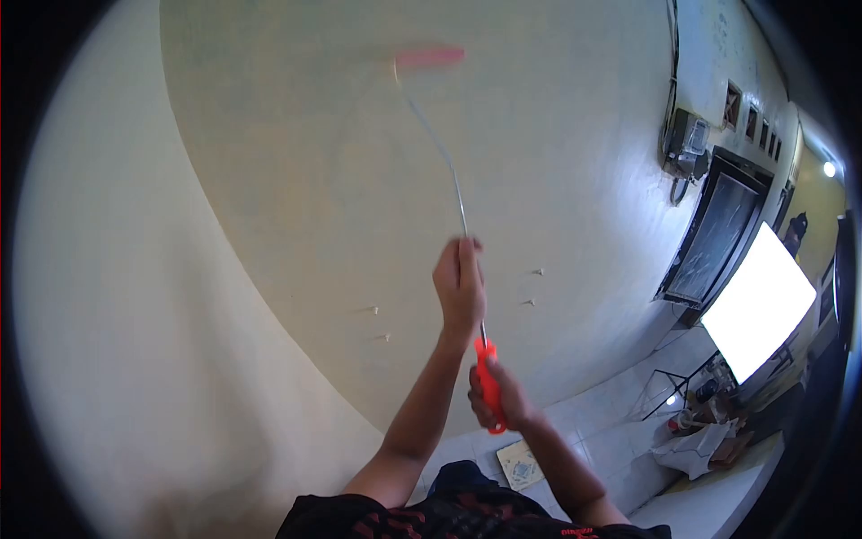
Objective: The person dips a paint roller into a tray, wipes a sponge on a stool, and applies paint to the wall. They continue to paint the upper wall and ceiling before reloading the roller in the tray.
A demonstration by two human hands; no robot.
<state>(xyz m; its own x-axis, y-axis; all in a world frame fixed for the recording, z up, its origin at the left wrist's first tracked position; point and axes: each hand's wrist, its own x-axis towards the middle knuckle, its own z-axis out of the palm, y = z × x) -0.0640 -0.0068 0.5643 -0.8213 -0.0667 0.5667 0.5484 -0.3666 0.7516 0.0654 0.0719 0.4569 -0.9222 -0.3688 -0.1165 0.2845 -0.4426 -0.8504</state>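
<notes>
A paint roller (431, 58) with a pink sleeve is up against the wall (296, 180), slightly blurred. Its thin metal rod bends and runs down to an orange handle (489, 386). My left hand (460, 283) is closed around the rod about midway, above the handle. Lower down, my right hand (501, 395) wraps round the orange handle. Both arms reach up from a dark shirt at the bottom of the view.
Several small pegs (375, 311) stick out of the wall. An electric meter (687, 144) hangs right of them, near a dark-framed window (718, 235). A bright lamp panel (760, 304) on a stand and assorted items (696, 445) occupy the right. A patterned tile (520, 463) lies on the floor.
</notes>
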